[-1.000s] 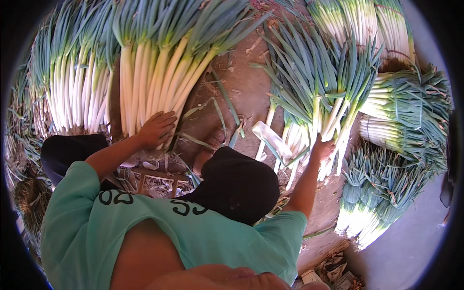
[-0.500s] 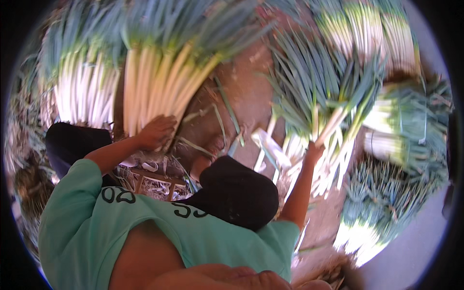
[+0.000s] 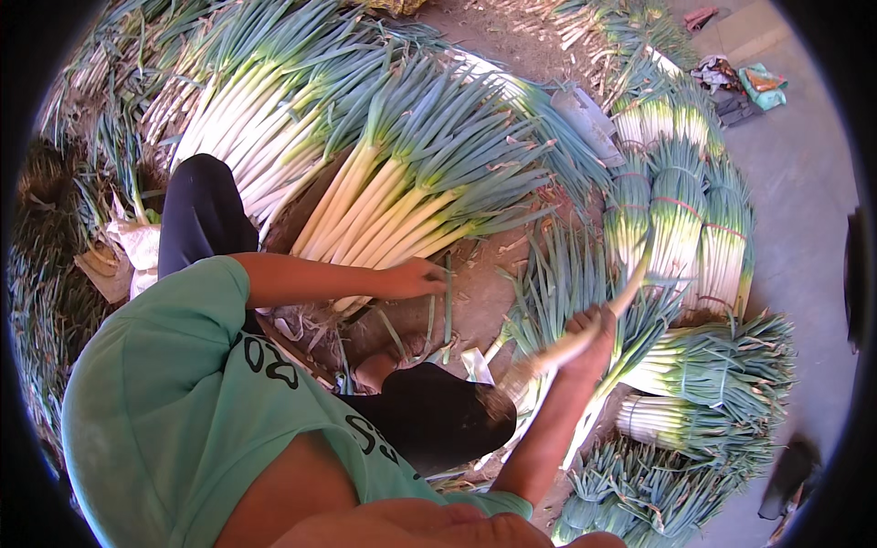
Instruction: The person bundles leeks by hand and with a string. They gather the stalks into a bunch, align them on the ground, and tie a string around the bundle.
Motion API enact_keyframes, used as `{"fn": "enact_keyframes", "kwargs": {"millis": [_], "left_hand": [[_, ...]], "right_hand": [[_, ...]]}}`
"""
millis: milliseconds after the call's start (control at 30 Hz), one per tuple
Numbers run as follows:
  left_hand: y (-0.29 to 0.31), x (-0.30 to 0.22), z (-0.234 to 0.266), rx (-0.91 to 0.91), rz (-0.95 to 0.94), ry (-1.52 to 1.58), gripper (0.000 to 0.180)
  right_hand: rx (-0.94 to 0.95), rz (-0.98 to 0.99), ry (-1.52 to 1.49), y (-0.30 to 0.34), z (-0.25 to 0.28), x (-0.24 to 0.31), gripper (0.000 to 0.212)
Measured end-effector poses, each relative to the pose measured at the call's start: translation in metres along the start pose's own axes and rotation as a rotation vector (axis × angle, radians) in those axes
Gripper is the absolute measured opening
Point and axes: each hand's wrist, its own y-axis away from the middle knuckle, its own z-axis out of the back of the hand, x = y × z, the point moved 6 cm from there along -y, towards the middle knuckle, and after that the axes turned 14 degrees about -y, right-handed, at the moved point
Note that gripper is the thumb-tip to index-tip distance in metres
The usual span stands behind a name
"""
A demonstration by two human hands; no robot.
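A single long green onion (image 3: 559, 351) is gripped in my right hand (image 3: 589, 338), its root end blurred toward the lower left and its leaf end pointing up and right. Below that hand lies a loose heap of green onions (image 3: 571, 269). My left hand (image 3: 416, 279) reaches right with fingers apart and nothing visible in it, close to a thin green leaf strip (image 3: 448, 301) over the ground. Beside the left forearm, a fanned pile of peeled green onions (image 3: 397, 205) lies with its white ends toward me.
Another large pile of green onions (image 3: 265, 119) spreads at the far left. Tied bundles (image 3: 676, 205) stand along the right, with more bundles (image 3: 703, 365) nearer me. A small white object (image 3: 477, 365) lies by my dark-trousered knee (image 3: 429, 411).
My right hand has lifted a green onion above the right heap. My left hand has left the pale stalks and moved right. The whole view has turned and shifted.
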Motion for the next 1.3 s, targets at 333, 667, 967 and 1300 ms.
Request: {"fn": "enact_keyframes", "kwargs": {"millis": [333, 667, 967, 1300], "left_hand": [[0.044, 0.016, 0.001, 0.085, 0.353, 1.033, 0.032], [0.076, 0.112, 0.020, -0.131, 0.646, 0.520, 0.048], [0.091, 0.093, 0.010, -0.049, 0.599, 0.986, 0.028], [0.106, 0.072, 0.011, -0.057, 0.603, 0.917, 0.043]], "right_hand": [[0.235, -0.378, -0.078, 0.005, -0.049, -0.246, 0.020], [0.148, -0.175, 0.930, -0.012, 0.023, -0.330, 0.034], [-0.007, 0.191, 0.426, 0.017, -0.013, -0.284, 0.033], [0.009, 0.014, 0.780, -0.004, 0.034, -0.321, 0.035]]}}
